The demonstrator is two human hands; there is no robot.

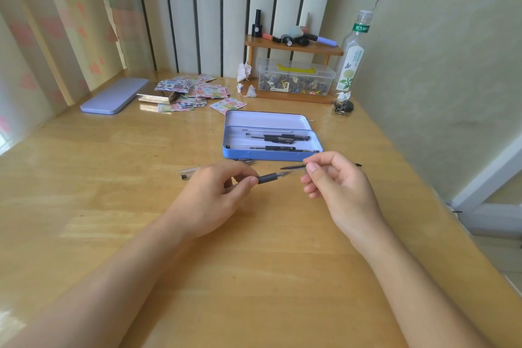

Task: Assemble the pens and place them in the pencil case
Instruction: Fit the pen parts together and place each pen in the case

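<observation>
My left hand grips a clear pen barrel with a black rubber grip, its open end pointing right. My right hand pinches a thin dark refill between thumb and forefinger, its left tip just above and beyond the barrel's end; the refill's tail shows past the hand. Behind both hands lies the open blue pencil case, holding pens with black grips. A clear cap or barrel piece rests on the table left of my left hand.
The case's purple lid lies at the far left, beside a pile of stickers. A small wooden shelf, a clear box of clips, a plastic bottle and keys stand at the back right. The table's right edge is close.
</observation>
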